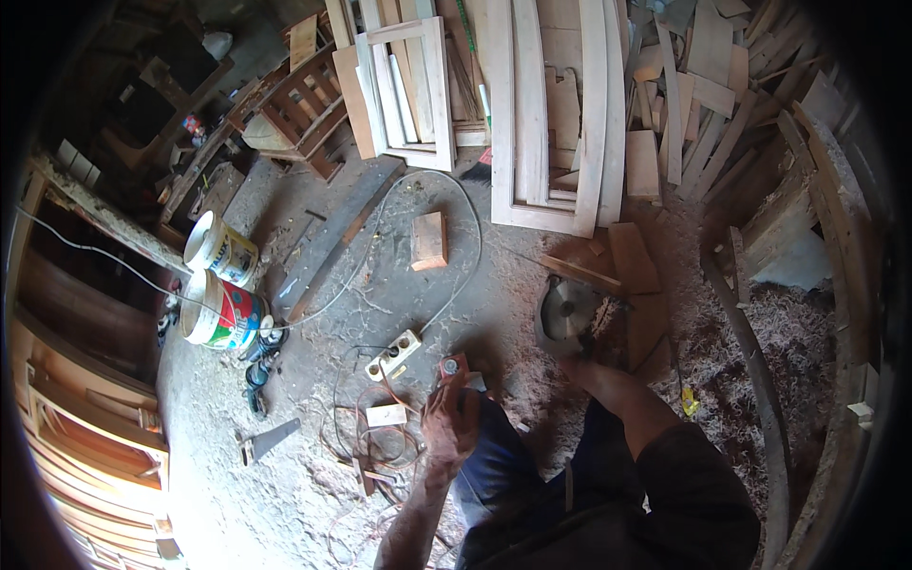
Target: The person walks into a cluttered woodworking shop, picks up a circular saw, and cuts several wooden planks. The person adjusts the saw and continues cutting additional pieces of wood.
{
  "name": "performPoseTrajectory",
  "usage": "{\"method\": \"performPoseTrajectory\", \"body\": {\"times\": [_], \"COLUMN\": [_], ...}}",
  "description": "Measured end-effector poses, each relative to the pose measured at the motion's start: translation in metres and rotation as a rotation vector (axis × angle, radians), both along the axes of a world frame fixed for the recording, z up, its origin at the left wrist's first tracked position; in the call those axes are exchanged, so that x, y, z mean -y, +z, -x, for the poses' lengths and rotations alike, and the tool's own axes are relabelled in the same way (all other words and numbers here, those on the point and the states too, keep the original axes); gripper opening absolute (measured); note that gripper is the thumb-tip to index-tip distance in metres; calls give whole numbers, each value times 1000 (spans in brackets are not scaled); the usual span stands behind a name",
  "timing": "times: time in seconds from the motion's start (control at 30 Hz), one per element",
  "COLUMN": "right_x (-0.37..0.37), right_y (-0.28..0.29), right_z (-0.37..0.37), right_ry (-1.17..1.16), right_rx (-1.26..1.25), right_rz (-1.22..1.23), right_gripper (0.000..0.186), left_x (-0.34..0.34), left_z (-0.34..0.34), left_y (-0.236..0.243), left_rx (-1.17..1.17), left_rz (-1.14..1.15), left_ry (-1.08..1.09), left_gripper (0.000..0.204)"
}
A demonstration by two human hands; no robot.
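Observation:
My right hand (576, 368) reaches to the near end of a circular saw (568, 312), whose round metal blade shows from the side. The fingers are mostly hidden behind the saw body, and the hand appears closed on it. Pieces of brown board (650, 323) lie right beside the saw. In front of my left knee, my left hand (448, 418) is closed with its fingers bent. At its fingertips is a small red thing (452, 365) with a round pale disc, like a tape measure. A white power strip (393, 354) with a plug in it lies just beyond.
Loose cables (380, 446) coil left of my left hand. A handsaw (271, 441) and two paint buckets (220, 313) stand or lie farther left. A wooden block (429, 241) sits mid-floor. Wooden frames (541, 217) lean ahead, with stacked offcuts (708, 85) and shavings (731, 380) at right.

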State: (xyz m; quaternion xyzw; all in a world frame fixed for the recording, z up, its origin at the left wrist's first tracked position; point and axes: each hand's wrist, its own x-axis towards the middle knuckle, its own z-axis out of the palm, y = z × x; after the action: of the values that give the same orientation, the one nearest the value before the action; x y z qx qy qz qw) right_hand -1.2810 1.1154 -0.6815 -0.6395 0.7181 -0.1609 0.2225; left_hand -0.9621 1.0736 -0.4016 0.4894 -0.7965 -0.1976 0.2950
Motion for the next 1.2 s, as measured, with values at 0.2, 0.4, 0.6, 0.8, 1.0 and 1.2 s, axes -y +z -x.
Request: {"method": "performPoseTrajectory", "body": {"times": [0.2, 0.4, 0.6, 0.8, 1.0, 1.2], "right_x": [42, 93, 20, -49, -85, -105], "right_y": [107, 231, 313, 345, 360, 344], "right_z": [32, 80, 95, 62, 43, 26], "right_ry": [257, 215, -144, -2, -9, 16], "right_rx": [-621, 26, 826, 506, 571, 442], "right_rz": [70, -176, -154, 65, 127, 240], "right_gripper": [65, 94, 88, 88, 87, 88], "left_x": [15, 24, 54, 95, 88, 78], "left_z": [-5, 21, 62, 145, 207, 233], "left_y": [-20, -15, -17, -15, -21, -38], "left_rx": [52, 109, 127, 199, 491, 443], "left_rz": [19, 9, 124, 1, -186, -292], "left_ry": [37, 36, -117, -346, -555, -471], "left_gripper": [36, 37, 33, 21, 24, 30]}}
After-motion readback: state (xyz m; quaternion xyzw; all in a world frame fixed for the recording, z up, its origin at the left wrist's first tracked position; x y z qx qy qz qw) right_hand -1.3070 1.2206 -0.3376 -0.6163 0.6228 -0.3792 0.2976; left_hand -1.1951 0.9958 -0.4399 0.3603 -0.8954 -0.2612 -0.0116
